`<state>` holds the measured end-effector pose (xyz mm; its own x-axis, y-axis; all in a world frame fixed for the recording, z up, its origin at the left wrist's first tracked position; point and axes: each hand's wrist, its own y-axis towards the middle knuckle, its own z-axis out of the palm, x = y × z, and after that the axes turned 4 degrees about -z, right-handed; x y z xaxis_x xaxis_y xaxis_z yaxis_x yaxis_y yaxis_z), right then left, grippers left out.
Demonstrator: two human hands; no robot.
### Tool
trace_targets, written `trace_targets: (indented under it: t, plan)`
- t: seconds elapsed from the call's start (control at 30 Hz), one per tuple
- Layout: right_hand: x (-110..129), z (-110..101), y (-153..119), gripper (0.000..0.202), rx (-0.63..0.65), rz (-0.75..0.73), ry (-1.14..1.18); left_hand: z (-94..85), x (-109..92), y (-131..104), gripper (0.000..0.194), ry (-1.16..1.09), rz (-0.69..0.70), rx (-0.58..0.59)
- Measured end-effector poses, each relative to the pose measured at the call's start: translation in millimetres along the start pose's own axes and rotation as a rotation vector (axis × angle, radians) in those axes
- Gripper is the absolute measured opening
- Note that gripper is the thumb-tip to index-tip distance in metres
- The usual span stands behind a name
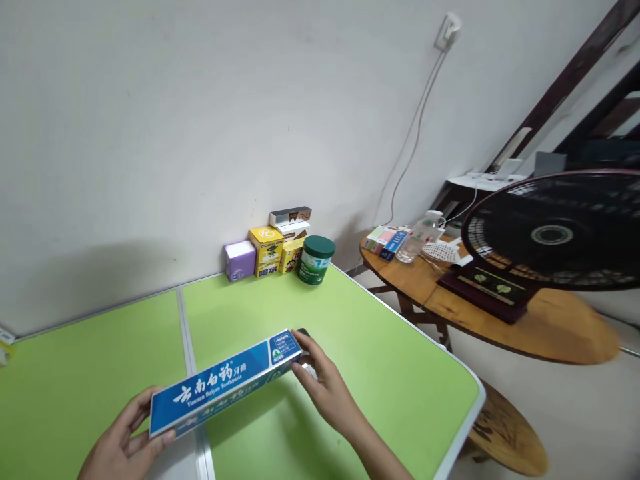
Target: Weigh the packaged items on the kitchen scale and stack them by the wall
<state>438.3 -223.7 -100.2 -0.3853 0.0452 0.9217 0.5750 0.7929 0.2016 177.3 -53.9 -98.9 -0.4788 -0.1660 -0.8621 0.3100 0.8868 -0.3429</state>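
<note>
A long blue toothpaste box (pixel 220 380) is held between both hands above the green table (pixel 380 373), tilted so its right end is higher in view. My left hand (pixel 123 437) grips the left end, thumb along the lower edge. The fingers and thumb of my right hand (pixel 323 383) close round the right end. A small dark object, partly hidden, shows behind my right fingers. Near the wall stand a purple box (pixel 241 261), a yellow box (pixel 267 250), a smaller yellow box (pixel 291 256) and a green-lidded jar (pixel 316 261).
Behind the yellow boxes are stacked thin boxes (pixel 290 217). On the right, a wooden table (pixel 560 327) bears a black fan (pixel 550 233), a clear jug (pixel 417 240) and small boxes (pixel 387 240). A wooden stool (pixel 510 433) stands below. Part of a box (pixel 6 347) shows at the left edge.
</note>
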Motion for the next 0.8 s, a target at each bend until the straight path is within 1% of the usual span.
trace_targets:
  t: [0.13,0.3,0.4,0.5,0.57,0.63,0.7,0.73,0.8]
  plan:
    - [-10,-1,0,0.045,-0.044,-0.004,0.051,7.1,-12,3,0.080,0.024,0.017,0.011]
    - [-19,-4,1,0.044,-0.048,0.002,0.092,16.8,-29,7,0.075,-0.003,0.026,0.032]
    - [-24,-6,-1,0.044,-0.040,0.016,0.113,17.6,-31,11,0.076,-0.018,-0.010,0.038]
    - [-26,-8,0,0.041,-0.020,0.017,0.167,16.2,-33,16,0.081,-0.026,-0.056,0.087]
    - [-23,-11,6,0.040,-0.016,0.015,0.237,16.1,-37,18,0.081,-0.035,-0.040,0.083]
    - [-15,-16,20,0.040,-0.045,0.012,0.322,17.4,-46,22,0.074,-0.030,0.003,0.049]
    - [-4,-25,46,0.039,-0.114,0.018,0.411,19.8,-62,29,0.065,-0.009,0.041,0.045]
    - [3,-30,64,0.038,-0.159,0.041,0.463,21.5,-73,34,0.060,0.003,0.057,0.057]
    - [17,-40,108,0.034,-0.238,0.113,0.566,26.0,-96,47,0.052,0.014,0.094,0.069]
